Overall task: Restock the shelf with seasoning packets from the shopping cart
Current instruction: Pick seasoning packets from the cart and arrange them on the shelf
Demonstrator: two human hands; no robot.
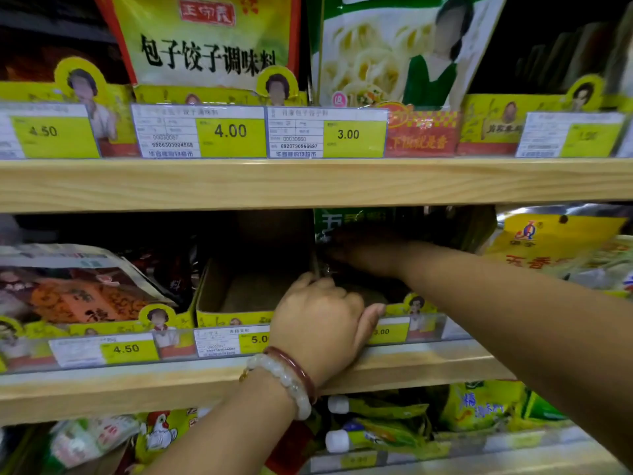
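On the middle shelf (411, 371), my right hand (366, 253) reaches deep into a shadowed cardboard display box and grips dark green seasoning packets (342, 222) standing upright at the back. The fingers are dim in the shadow. My left hand (318, 317), with two bracelets on the wrist, curls its fingers over the front corner of that box by the divider (315, 265), thumb stretched right along the yellow front lip. To the left, an open yellow-fronted cardboard box (239, 293) holds nothing visible. The shopping cart is out of view.
Upper shelf (308, 183) carries large dumpling-seasoning bags (205, 46) and price tags 4.50, 4.00, 3.00. Orange-brown packets (78, 296) lie at middle left, yellow five-spice bags (555, 245) at middle right. Below are yellow chicken-powder bags (161, 433) and white-capped pouches (376, 437).
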